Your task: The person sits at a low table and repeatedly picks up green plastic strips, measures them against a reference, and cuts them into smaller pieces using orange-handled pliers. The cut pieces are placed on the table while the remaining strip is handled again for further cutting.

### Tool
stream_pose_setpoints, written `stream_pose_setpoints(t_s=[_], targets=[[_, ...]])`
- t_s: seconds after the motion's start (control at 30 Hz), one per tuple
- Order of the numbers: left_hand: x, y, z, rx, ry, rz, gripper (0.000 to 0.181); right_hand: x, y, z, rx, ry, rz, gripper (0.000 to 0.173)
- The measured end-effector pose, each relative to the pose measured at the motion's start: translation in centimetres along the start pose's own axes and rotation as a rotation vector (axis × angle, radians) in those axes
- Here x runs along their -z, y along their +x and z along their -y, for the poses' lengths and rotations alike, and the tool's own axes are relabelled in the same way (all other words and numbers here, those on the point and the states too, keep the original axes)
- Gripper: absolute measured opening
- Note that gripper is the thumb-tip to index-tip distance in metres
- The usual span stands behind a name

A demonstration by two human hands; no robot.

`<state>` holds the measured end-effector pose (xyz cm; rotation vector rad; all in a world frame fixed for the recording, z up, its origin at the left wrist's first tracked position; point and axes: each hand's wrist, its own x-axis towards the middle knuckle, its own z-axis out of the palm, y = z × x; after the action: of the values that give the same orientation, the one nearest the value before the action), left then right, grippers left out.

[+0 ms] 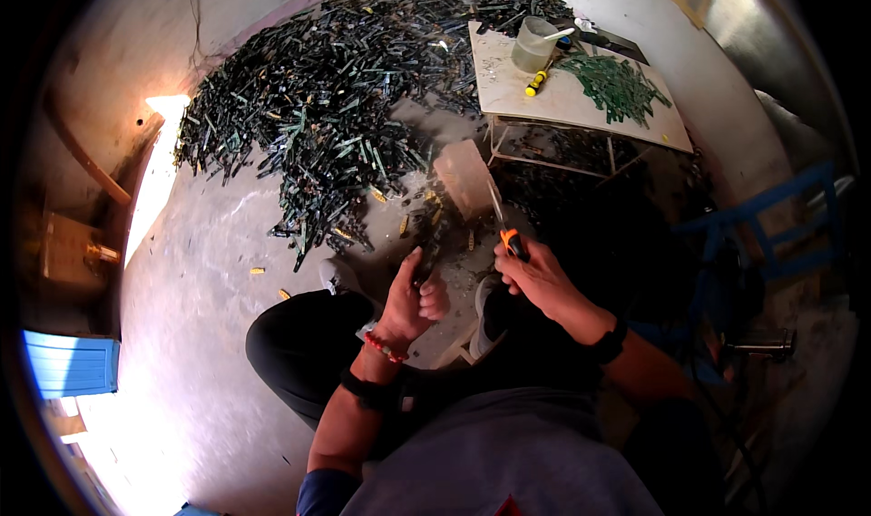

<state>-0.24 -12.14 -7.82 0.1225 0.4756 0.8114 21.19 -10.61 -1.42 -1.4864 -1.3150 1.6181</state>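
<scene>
My left hand (412, 301) is closed around a dark narrow strip (430, 254), whose outline is blurred against the floor. It looks like the pieces in the pile beyond. In my right hand (541, 274) is a screwdriver (514, 242) with an orange and black handle. Its metal shaft points away from me, beside a pale brown block (465, 177). Several small yellow pieces (403, 226) lie on the concrete floor ahead of my left hand.
A large heap of dark strips (326, 101) spreads against the wall. To the right, a low table (503, 97) carries green circuit-board strips (609, 84), a cloudy plastic container (533, 46) and a yellow and black screwdriver (536, 84). A blue chair frame (769, 227) stands at far right.
</scene>
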Motion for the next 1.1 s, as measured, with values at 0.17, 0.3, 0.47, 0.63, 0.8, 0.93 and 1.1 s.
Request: stream_pose_setpoints(t_s=[0.17,0.3,0.47,0.63,0.8,0.93,1.1], targets=[[0.2,0.2,0.6,0.113,-0.085,0.070,0.058,-1.6,3.3,-0.5,0.091,0.204,-0.027,0.019],[0.3,0.1,1.2,0.154,-0.054,0.081,0.058,-3.3,4.9,-0.1,0.112,0.254,0.004,0.011],[1.1,-0.1,1.0,0.171,-0.069,0.097,0.055,-4.3,5.3,-0.3,0.296,0.122,-0.068,0.007],[1.8,0.5,1.0,0.171,-0.081,0.103,0.054,-4.4,5.3,0.2,0.389,0.006,-0.160,0.008],[0.3,0.3,1.0,0.153,-0.038,-0.069,0.058,-4.4,5.0,0.4,0.364,-0.045,-0.203,0.012],[-0.5,-0.1,0.7,0.129,0.025,-0.136,0.059,-3.3,5.7,0.9,0.296,0.002,-0.201,0.025],[2.4,1.2,1.3,0.162,-0.018,-0.213,0.059,0.6,8.2,2.4,0.227,0.090,-0.256,0.026]])
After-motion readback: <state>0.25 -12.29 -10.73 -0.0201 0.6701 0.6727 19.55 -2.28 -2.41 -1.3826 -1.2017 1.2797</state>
